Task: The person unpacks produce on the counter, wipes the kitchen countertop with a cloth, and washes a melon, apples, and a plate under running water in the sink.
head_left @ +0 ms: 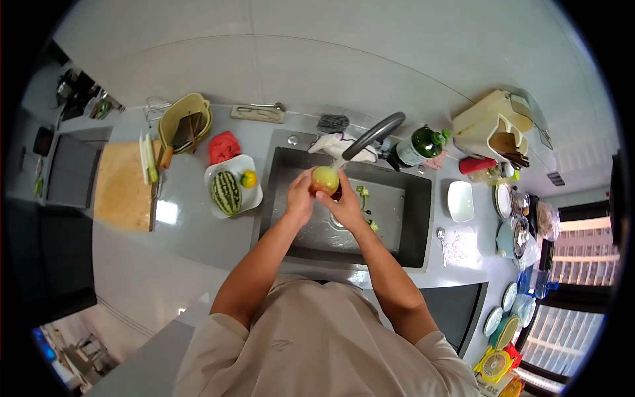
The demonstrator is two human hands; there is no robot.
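Note:
My left hand [301, 200] and my right hand [343, 207] cup a round yellow-green fruit [325, 179] with a reddish lower side, perhaps an apple or a tomato. They hold it over the sink [390, 206], right beneath the mouth of the dark faucet [376, 134]. My left fingers curl round one side, and my right fingers press against the other. Green vegetable scraps [363, 192] lie on the wet sink floor beside my right hand. Left of the sink, a white dish [253, 196] bears a striped green melon [226, 193] and a small yellow pepper-like item [248, 178].
A cutting board [122, 188] with scallion-like stalks [145, 159] and a knife [159, 175] lies left. Behind stand a yellow-green basket [188, 109] and a red cloth [223, 147]. A green bottle [418, 145], white bowl [461, 201] and spoon [442, 243] sit right of the faucet.

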